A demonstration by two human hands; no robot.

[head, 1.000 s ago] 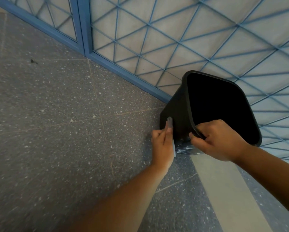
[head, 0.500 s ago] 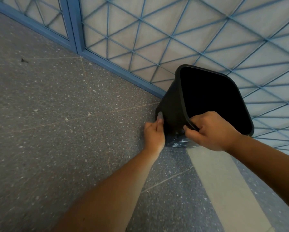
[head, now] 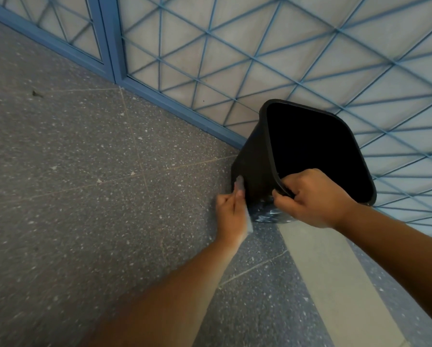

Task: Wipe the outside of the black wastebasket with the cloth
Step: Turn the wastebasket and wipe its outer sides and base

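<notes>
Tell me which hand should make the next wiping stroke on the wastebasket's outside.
Left. The left hand already presses the cloth against the black wastebasket side wall, while the right hand grips its rim, steadying it.

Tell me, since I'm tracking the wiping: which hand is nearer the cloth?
Left. The left hand presses the cloth against the wastebasket side; the right hand grips its rim.
</notes>
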